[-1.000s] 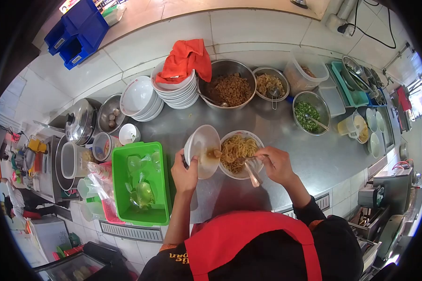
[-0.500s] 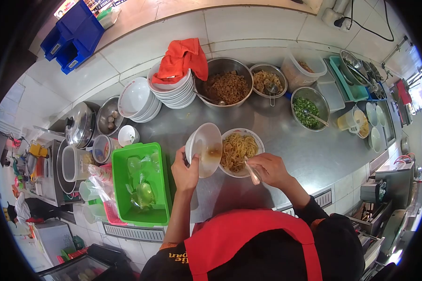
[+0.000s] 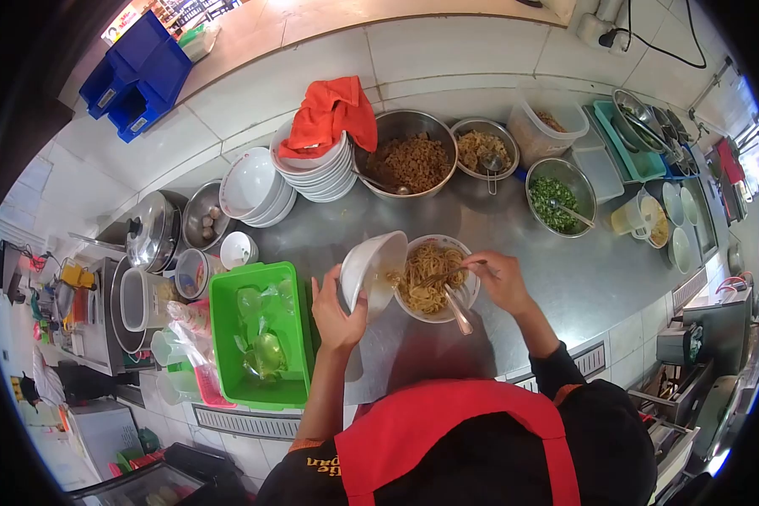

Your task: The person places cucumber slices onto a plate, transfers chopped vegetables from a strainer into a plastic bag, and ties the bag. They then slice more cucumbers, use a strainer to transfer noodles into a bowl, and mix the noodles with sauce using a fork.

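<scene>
My left hand (image 3: pixel 339 314) grips a white bowl (image 3: pixel 368 268), which is tipped to the right with its rim beside a bowl of noodles (image 3: pixel 430 278). A little brownish liquid shows at the tilted bowl's lower rim. My right hand (image 3: pixel 499 280) is closed on the handle of a fork (image 3: pixel 447 274), whose tines are in the noodles. A spoon (image 3: pixel 460 312) leans in the same bowl, its handle over the near rim, with no hand on it.
Left of my left hand is a green bin (image 3: pixel 302 371) holding plastic bags. Behind are stacked white bowls (image 3: pixel 325 181) under a red cloth (image 3: pixel 333 118), a bowl of minced food (image 3: pixel 409 162), and a bowl of chopped greens (image 3: pixel 552 201) further right.
The bowl in my left hand is tilted more steeply. My right hand has moved up and right, off the spoon handle, and now holds the fork. The view has shifted slightly.
</scene>
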`<state>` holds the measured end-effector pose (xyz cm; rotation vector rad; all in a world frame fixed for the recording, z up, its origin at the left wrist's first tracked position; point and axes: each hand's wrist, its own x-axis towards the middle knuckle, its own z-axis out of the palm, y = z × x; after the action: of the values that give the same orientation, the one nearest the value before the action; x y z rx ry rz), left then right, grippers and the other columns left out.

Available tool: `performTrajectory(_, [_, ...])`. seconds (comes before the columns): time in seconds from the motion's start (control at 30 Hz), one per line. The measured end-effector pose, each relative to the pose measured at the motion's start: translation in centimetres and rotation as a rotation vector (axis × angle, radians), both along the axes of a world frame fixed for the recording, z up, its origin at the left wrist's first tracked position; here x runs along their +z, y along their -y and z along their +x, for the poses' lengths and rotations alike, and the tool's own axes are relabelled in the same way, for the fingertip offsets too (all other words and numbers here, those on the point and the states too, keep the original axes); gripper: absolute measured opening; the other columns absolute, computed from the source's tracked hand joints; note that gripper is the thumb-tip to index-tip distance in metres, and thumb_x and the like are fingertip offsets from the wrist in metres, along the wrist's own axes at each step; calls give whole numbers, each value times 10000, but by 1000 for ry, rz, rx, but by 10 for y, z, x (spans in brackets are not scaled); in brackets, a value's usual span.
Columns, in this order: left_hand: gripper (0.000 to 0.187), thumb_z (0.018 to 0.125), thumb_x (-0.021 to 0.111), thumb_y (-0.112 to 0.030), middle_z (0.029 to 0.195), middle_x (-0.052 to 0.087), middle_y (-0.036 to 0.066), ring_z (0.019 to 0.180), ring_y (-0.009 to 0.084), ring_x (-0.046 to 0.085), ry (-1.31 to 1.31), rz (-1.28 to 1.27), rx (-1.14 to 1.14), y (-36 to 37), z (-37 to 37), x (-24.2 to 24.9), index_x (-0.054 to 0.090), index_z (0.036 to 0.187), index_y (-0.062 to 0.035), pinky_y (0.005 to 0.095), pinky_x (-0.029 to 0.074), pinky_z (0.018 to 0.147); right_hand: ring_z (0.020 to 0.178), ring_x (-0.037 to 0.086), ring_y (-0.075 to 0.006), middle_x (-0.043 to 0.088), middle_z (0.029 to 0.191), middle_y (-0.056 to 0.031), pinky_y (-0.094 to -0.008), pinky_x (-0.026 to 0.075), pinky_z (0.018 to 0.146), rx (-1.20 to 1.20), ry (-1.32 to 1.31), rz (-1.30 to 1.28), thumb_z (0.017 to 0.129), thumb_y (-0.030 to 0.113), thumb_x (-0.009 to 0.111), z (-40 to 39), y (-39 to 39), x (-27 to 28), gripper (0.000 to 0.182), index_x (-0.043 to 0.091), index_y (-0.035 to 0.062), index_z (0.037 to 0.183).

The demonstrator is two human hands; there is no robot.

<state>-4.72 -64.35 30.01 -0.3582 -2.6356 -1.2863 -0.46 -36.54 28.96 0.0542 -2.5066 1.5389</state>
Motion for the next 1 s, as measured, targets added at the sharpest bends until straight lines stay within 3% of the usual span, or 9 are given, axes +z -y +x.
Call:
performTrajectory(0.07, [455, 680, 590, -184, 1034, 568, 183, 1023, 383, 514, -18, -29, -14, 0, -2, -5, 481, 1096, -35, 541, 180, 1017, 715, 594, -151, 642, 821, -91, -264, 458, 646, -2, -45, 83, 822, 51, 539, 0, -8, 24, 115, 638, 51, 881])
performTrajectory(0.17, [445, 682, 583, -177, 1063, 570, 177, 1092, 373, 482, 18, 20, -65, -4, -8, -2, 484, 1093, -39, 550, 163, 1016, 765, 586, -142, 643, 850, -69, -260, 458, 701, 31, -119, -238, 837, 51, 525, -5, -10, 25, 115, 632, 41, 877])
performTrajectory(0.37, [417, 685, 576, -163, 1047, 592, 171, 1181, 346, 420, 71, 111, -177, -15, -19, 16, 499, 1077, -43, 558, 120, 1018, 835, 574, -128, 619, 877, -46, -255, 444, 773, 41, 61, -428, 865, 98, 519, -17, -29, -9, 133, 606, 7, 908])
performTrajectory(0.47, [415, 679, 576, -157, 1045, 593, 166, 1199, 339, 401, 63, 94, -207, -19, -23, 19, 503, 1071, -45, 551, 105, 1023, 839, 566, -126, 617, 887, -50, -258, 438, 781, -6, 79, -704, 875, 139, 511, -16, -45, -27, 171, 599, 0, 921])
performTrajectory(0.57, [417, 670, 580, -154, 1056, 584, 160, 1206, 335, 393, 47, 52, -228, -26, -28, 15, 504, 1066, -46, 547, 104, 1025, 845, 558, -120, 616, 887, -47, -257, 430, 786, -90, 59, -768, 881, 169, 503, -19, -40, -27, 197, 598, 0, 921])
performTrajectory(0.7, [409, 670, 577, -151, 1065, 571, 159, 1207, 333, 392, 7, 14, -195, -32, -29, 16, 506, 1059, -47, 548, 113, 1023, 855, 554, -115, 612, 896, -47, -253, 425, 792, -50, 92, -606, 884, 176, 503, -18, -56, -35, 203, 594, 1, 930])
performTrajectory(0.87, [414, 684, 562, -147, 1067, 576, 178, 1204, 336, 398, 17, 61, -224, -33, -35, 10, 499, 1077, -35, 544, 89, 1029, 849, 552, -110, 603, 901, -34, -245, 425, 787, -137, 100, -729, 891, 173, 490, -17, -46, -33, 204, 591, 2, 938])
performTrajectory(1.0, [420, 700, 555, -156, 1071, 581, 191, 1207, 328, 399, 28, 167, -209, -30, -40, 0, 495, 1092, -19, 526, 72, 1038, 849, 548, -103, 596, 885, -24, -243, 426, 781, -59, 108, -661, 891, 171, 489, -14, -54, -42, 200, 590, 4, 930])
